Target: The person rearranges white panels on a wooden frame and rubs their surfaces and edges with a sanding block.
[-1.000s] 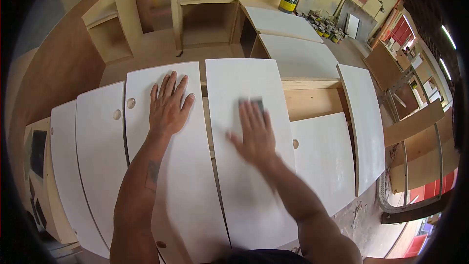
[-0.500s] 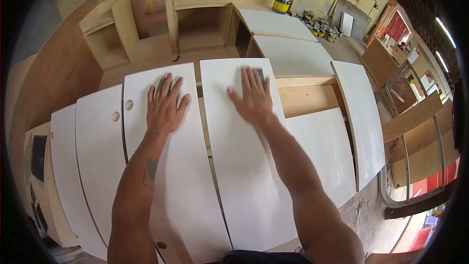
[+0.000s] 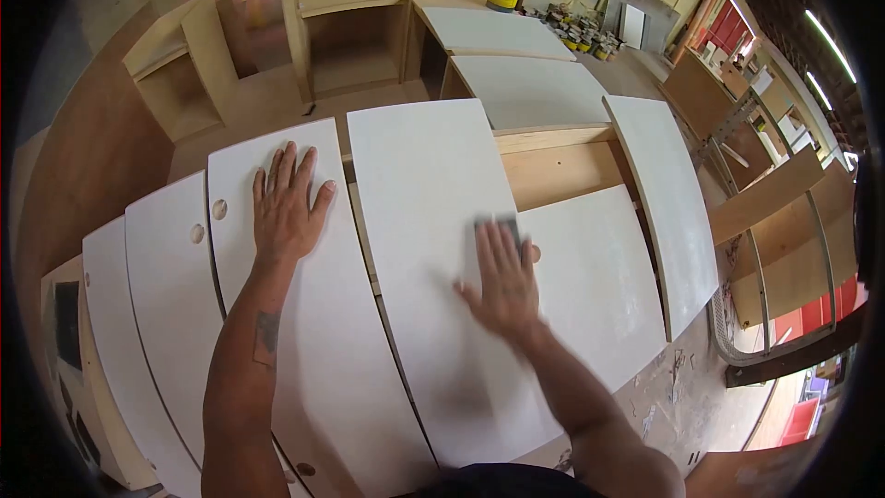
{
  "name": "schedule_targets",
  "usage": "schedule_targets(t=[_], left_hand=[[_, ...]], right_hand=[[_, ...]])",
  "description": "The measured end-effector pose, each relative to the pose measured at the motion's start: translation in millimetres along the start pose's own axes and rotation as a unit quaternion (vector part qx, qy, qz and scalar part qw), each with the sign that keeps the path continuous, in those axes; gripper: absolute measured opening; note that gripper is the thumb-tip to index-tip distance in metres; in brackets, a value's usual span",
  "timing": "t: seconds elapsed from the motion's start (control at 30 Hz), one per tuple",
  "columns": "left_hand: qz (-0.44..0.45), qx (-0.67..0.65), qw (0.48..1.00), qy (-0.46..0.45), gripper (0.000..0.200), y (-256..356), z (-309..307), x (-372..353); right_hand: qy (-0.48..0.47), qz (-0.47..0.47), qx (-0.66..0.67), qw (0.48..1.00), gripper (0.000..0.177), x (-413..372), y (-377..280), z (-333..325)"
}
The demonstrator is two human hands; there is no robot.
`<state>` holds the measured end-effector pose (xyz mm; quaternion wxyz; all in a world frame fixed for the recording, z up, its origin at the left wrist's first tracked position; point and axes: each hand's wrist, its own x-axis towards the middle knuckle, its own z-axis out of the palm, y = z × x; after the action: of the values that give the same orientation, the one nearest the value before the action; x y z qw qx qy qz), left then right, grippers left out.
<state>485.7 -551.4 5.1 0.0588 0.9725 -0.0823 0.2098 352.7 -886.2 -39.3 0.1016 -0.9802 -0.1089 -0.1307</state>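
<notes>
My left hand (image 3: 288,207) lies flat with its fingers apart on a white panel (image 3: 313,350) that has a round hole near its far left corner. On the white panel (image 3: 419,161) to the right of it, my right hand (image 3: 505,286) presses down a dark piece of sandpaper (image 3: 499,220), whose edge shows past the fingertips. The right hand is slightly blurred, near this panel's right edge. Just beyond that edge is a shorter white panel (image 3: 599,277) with a round hole partly behind my fingers.
More white panels (image 3: 171,295) with holes lie on the left, and another white panel (image 3: 668,203) at the right. Behind stand wooden cabinet frames (image 3: 359,46) and white-topped units (image 3: 544,92). Paint cans (image 3: 576,32) sit on the floor at the back, with a metal frame (image 3: 761,277) on the right.
My right hand has slid the sandpaper toward me along the panel, from its far end to near its right edge. My left hand stays on its panel; the view has shifted slightly.
</notes>
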Motion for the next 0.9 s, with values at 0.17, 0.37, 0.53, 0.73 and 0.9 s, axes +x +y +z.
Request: schedule_targets(t=[0.17, 0.37, 0.53, 0.73, 0.9], left_hand=[[0.004, -0.010, 1.000, 0.013, 0.061, -6.7, 6.2, 1.3], [0.012, 0.004, 1.000, 0.011, 0.060, -10.6, 8.8, 1.2], [0.004, 0.034, 0.999, 0.014, 0.060, -4.3, 9.4, -0.1], [0.011, 0.037, 0.999, 0.017, 0.062, -7.6, 13.3, 2.5], [0.005, 0.019, 0.999, 0.027, 0.064, -7.8, 11.0, 3.8]], right_hand=[[0.149, -0.018, -0.010, 0.989, 0.082, 222.4, 52.7, 25.7], [0.152, -0.058, -0.042, 0.986, 0.086, 137.9, 49.1, 34.5], [-0.081, 0.029, 0.017, 0.996, 0.095, -113.7, -7.5, -13.0], [-0.120, 0.040, 0.002, 0.992, 0.097, -110.6, -9.6, -11.1], [0.064, -0.036, -0.032, 0.997, 0.089, 96.4, 17.4, 12.5]])
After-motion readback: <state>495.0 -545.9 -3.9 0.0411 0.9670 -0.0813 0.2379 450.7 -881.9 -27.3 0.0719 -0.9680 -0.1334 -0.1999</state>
